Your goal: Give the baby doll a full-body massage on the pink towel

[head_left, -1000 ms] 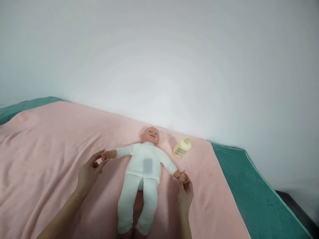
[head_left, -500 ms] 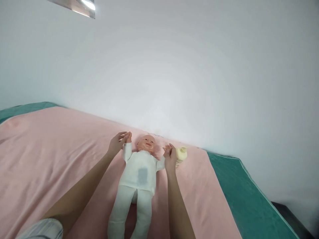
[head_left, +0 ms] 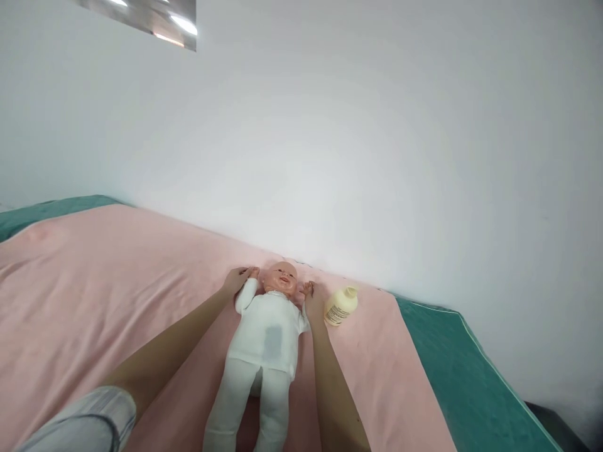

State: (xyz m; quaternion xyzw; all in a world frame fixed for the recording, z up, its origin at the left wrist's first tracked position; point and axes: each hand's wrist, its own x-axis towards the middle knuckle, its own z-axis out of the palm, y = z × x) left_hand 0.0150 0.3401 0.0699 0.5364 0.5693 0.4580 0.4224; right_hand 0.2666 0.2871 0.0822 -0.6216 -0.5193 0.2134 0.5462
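A baby doll in a white top and white trousers lies on its back, with a grey patch on its chest. My left hand is closed on the doll's hand at the left of its head. On the other side, my right hand grips the doll's other hand, whose small fingers show above mine. Both doll arms are bent, with the hands up beside the head. A pale yellow bottle with printed text stands just right of my right hand, apart from it.
A pink sheet covers most of the surface under the doll. Green cloth shows at the right and far left. A white wall rises behind, with a reflective panel high at the left.
Both my hands have moved inward with the doll's hands, bringing them closer to its head. More of the bottle shows now beside my right hand. The view has shifted slightly.
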